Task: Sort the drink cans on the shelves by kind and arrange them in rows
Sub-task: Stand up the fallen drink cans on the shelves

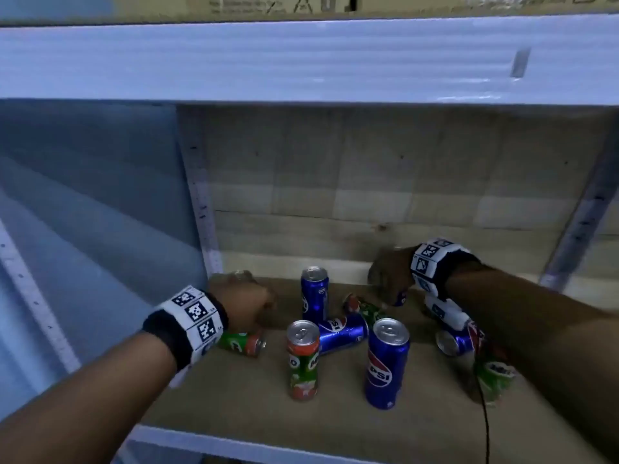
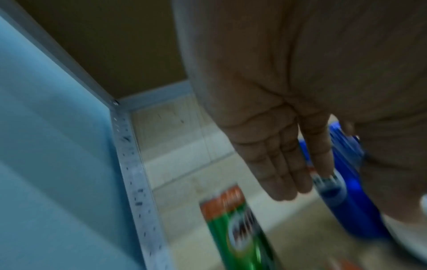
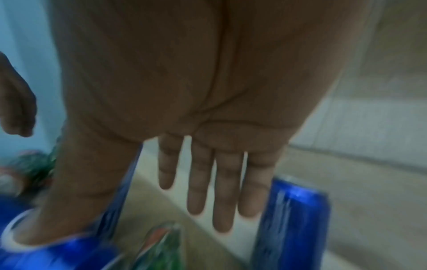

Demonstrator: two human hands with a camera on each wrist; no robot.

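Blue Pepsi and green Milo cans lie mixed on the wooden shelf board (image 1: pixel 234 413). Upright stand a back Pepsi (image 1: pixel 314 293), a front Pepsi (image 1: pixel 387 363) and a Milo (image 1: pixel 302 360). One Pepsi (image 1: pixel 341 333) lies between them, and another (image 1: pixel 454 343) lies under my right forearm. My left hand (image 1: pixel 246 298) hovers over a lying Milo (image 1: pixel 244 343), fingers (image 2: pixel 284 173) straight and holding nothing. My right hand (image 1: pixel 388 276) is spread over a blue can (image 1: pixel 400 298), fingers (image 3: pixel 219 191) straight and empty. Its thumb points down at a Pepsi top (image 3: pixel 57 252).
A white upper shelf beam (image 1: pixel 301 61) overhangs the bay, with a cardboard box (image 1: pixel 301 3) on top. A metal upright (image 1: pixel 201 195) and blue side wall close the left. A black cable (image 1: pixel 485 423) hangs at the front right near a Milo can (image 1: pixel 494 380).
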